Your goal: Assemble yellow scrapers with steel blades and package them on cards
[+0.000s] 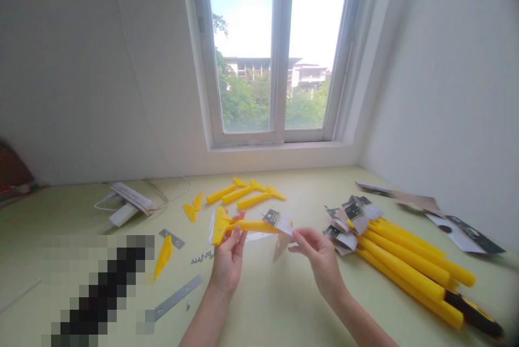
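A yellow scraper (pixel 253 225) is held above the table, its wide head to the left and its handle pointing right. My left hand (pixel 227 263) grips it just behind the head, fingers closed around the neck. A black and white card label (pixel 285 225) sits around the handle's far end. My right hand (pixel 320 260) pinches the edge of that label between thumb and fingers. White paper lies behind the scraper, partly covered by it. Left of my left hand are several small screws (pixel 201 257), a long metal blade (pixel 178 297) and a yellow scraper head piece (pixel 163 258).
Several labelled yellow scrapers (pixel 405 249) are piled at the right, a black-handled tool (pixel 472 312) beside them. Loose cards (pixel 417 201) lie behind. Yellow scrapers (pixel 239 191) rest near the window. A power strip (pixel 132 197) with cables stands at the back left. A pixelated patch hides the lower left.
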Demonstrator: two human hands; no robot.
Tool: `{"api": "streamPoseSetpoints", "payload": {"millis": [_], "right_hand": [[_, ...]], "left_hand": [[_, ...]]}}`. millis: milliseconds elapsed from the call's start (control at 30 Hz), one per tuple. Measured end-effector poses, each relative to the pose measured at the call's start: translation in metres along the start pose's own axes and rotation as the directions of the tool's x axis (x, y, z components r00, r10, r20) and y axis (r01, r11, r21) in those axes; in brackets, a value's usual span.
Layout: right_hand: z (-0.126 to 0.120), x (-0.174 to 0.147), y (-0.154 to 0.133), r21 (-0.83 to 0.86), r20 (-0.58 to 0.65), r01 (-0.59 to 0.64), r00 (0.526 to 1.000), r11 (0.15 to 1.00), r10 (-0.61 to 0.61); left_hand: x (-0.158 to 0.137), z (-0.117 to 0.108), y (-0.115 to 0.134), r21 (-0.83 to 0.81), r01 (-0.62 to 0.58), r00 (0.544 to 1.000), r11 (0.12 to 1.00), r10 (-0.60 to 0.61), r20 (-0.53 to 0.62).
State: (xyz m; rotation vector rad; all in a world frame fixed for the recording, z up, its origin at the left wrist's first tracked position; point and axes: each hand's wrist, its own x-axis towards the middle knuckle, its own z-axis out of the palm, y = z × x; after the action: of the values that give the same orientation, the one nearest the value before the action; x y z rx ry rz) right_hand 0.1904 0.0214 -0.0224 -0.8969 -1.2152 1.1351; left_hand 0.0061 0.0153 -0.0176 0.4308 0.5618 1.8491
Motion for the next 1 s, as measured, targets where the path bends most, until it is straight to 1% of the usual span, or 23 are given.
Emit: {"api": "streamPoseSetpoints", "payload": {"millis": [167, 233, 400, 500, 600, 667, 767, 833, 933, 1000], "right_hand": [[0.0, 0.003, 0.007, 0.126, 0.037, -0.079, 0.997, 0.989, 0.075], [-0.001, 0.004, 0.007, 0.14, 0.048, -0.101, 0.994, 0.985, 0.095], [0.0, 0.003, 0.002, 0.108, 0.066, -0.164, 0.985, 0.981, 0.158], [0.002, 0.002, -0.003, 0.163, 0.083, -0.209, 0.977, 0.964, 0.198], [0.004, 0.001, -0.01, 0.256, 0.074, -0.224, 0.974, 0.94, 0.212], [0.005, 0.0, -0.014, 0.287, 0.088, -0.226, 0.974, 0.931, 0.209], [0.005, -0.001, -0.016, 0.284, 0.106, -0.243, 0.969, 0.927, 0.221], [0.005, -0.002, -0.016, 0.282, 0.099, -0.26, 0.965, 0.924, 0.241], [0.006, -0.003, -0.015, 0.293, 0.121, -0.288, 0.957, 0.912, 0.263], [0.007, -0.003, -0.016, 0.3, 0.127, -0.294, 0.955, 0.907, 0.267]], "left_hand": [[-0.002, 0.0, 0.0, -0.001, 0.011, 1.0, 1.0, -0.011, 0.014], [-0.002, 0.0, 0.0, -0.006, 0.009, 1.0, 1.0, -0.009, 0.023], [-0.003, 0.001, 0.0, -0.003, 0.007, 1.0, 1.0, -0.007, 0.03], [-0.002, 0.0, 0.0, -0.005, 0.01, 1.0, 1.0, -0.01, 0.017], [-0.001, -0.002, 0.0, -0.014, 0.02, 1.0, 1.0, -0.02, 0.022], [-0.001, -0.002, 0.001, -0.015, 0.026, 0.999, 1.0, -0.026, 0.029], [-0.002, 0.0, 0.003, -0.013, 0.038, 0.999, 0.999, -0.037, 0.036], [-0.004, 0.001, 0.003, -0.019, 0.055, 0.997, 0.998, -0.053, 0.062], [-0.007, 0.004, 0.002, -0.03, 0.075, 0.991, 0.997, -0.072, 0.111], [-0.009, 0.005, 0.001, -0.023, 0.078, 0.99, 0.997, -0.075, 0.118]]}}
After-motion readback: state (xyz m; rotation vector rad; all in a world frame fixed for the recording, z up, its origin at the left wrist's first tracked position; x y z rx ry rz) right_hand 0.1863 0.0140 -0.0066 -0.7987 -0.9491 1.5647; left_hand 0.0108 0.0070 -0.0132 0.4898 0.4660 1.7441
